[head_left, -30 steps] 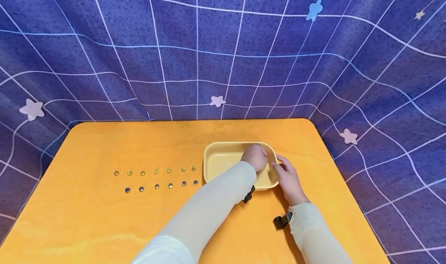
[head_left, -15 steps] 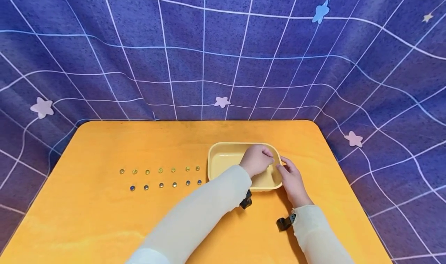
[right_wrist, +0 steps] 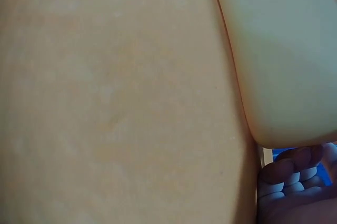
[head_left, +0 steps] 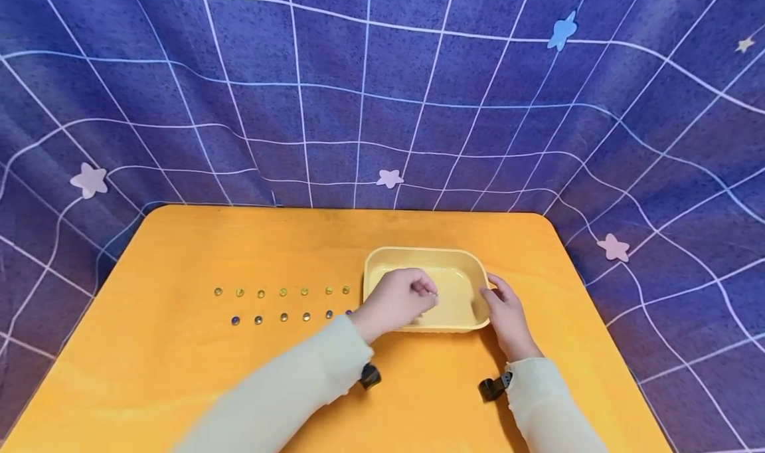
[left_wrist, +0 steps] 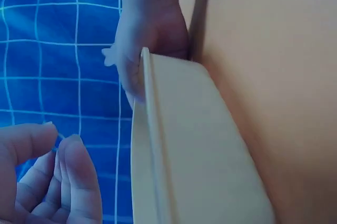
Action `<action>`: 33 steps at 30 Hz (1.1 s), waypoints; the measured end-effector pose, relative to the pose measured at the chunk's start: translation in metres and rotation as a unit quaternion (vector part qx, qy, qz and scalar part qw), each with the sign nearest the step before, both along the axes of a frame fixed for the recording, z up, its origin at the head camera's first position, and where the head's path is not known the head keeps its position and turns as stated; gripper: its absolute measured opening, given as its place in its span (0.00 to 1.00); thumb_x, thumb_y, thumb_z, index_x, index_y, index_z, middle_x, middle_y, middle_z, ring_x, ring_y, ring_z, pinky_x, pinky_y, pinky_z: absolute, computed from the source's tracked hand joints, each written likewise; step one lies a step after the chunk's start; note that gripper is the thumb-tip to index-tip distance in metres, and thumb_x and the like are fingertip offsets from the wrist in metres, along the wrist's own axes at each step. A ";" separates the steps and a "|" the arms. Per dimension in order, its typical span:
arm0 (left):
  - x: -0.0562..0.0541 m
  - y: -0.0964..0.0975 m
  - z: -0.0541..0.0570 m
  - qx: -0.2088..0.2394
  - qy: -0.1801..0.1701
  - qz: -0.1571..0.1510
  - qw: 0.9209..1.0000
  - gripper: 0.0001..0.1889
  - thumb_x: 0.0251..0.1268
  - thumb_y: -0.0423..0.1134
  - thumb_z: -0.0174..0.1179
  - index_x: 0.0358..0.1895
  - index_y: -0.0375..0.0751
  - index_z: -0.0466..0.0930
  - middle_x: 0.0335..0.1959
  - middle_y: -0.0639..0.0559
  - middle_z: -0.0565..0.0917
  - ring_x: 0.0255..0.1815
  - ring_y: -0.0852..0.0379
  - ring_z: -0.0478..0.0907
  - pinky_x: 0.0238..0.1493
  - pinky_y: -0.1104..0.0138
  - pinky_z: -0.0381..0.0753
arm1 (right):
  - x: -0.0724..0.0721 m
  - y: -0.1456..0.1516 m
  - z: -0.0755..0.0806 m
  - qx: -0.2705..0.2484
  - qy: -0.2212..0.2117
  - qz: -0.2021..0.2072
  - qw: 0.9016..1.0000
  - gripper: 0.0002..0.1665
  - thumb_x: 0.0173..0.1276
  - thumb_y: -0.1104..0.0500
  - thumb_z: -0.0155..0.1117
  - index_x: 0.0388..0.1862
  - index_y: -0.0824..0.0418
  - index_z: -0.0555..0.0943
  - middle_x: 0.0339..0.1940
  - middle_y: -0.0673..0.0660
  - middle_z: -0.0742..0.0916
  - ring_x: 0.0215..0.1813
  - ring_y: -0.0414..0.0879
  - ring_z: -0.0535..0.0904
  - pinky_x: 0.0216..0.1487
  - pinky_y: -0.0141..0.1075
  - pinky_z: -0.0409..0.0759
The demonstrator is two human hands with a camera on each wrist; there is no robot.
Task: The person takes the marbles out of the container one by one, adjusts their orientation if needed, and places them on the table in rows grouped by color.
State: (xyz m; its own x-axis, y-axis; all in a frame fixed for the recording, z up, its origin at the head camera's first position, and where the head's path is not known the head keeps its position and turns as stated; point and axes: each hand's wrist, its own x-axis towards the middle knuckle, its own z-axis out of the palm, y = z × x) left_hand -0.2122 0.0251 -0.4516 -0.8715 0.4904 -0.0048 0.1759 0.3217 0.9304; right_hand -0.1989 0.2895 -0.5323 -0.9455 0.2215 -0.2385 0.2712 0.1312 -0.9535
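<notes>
My left hand (head_left: 397, 300) is over the left half of a pale yellow plastic tub (head_left: 427, 248), its thumb and forefinger pinching a small shiny piece (left_wrist: 61, 136). Most of that piece is hidden by the fingertips; only a thin glint shows. At the tub's right end my right hand (head_left: 508, 317) grips the wall, thumb at the rim and fingers outside. In the right wrist view its curled fingers (right_wrist: 295, 168) lie against the tub's end. Left of the tub, small round shiny pieces form two rows: yellowish ones (head_left: 283, 292) behind, bluish and dark ones (head_left: 283, 317) in front.
All of this stands on an orange table (head_left: 179, 380). A blue curtain (head_left: 335, 127) with pale grid lines and stars hangs behind and beside it. Each wrist carries a black camera; the right one (head_left: 493, 388) is close above the table.
My left hand has risen from deep in the tub's right end and moved left, with the small piece pinched. My right hand keeps its grip on the tub. The head view has shifted slightly.
</notes>
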 end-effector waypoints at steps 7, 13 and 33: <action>0.010 -0.075 -0.012 0.000 0.011 0.031 0.999 0.04 0.68 0.36 0.69 0.43 0.43 0.86 0.33 0.55 0.84 0.33 0.56 0.82 0.35 0.64 0.84 | 0.004 0.003 0.003 0.009 0.001 -0.003 1.000 0.28 0.84 0.51 0.53 0.78 0.54 0.69 0.55 0.66 0.78 0.50 0.54 0.80 0.45 0.34 0.84; 0.017 -0.149 -0.021 -0.002 0.003 0.100 0.995 0.06 0.68 0.34 0.69 0.45 0.44 0.86 0.35 0.48 0.86 0.36 0.49 0.83 0.37 0.60 0.87 | 0.003 0.001 0.001 0.008 0.008 0.005 1.000 0.27 0.84 0.52 0.53 0.77 0.56 0.69 0.53 0.65 0.78 0.48 0.52 0.81 0.45 0.34 0.84; 0.048 -0.323 -0.033 -0.078 0.050 0.293 0.952 0.15 0.74 0.38 0.64 0.53 0.28 0.82 0.36 0.47 0.87 0.31 0.56 0.86 0.33 0.66 0.86 | 0.003 -0.003 0.003 0.000 0.006 0.000 1.000 0.27 0.83 0.52 0.54 0.77 0.55 0.70 0.56 0.67 0.77 0.52 0.55 0.80 0.47 0.34 0.84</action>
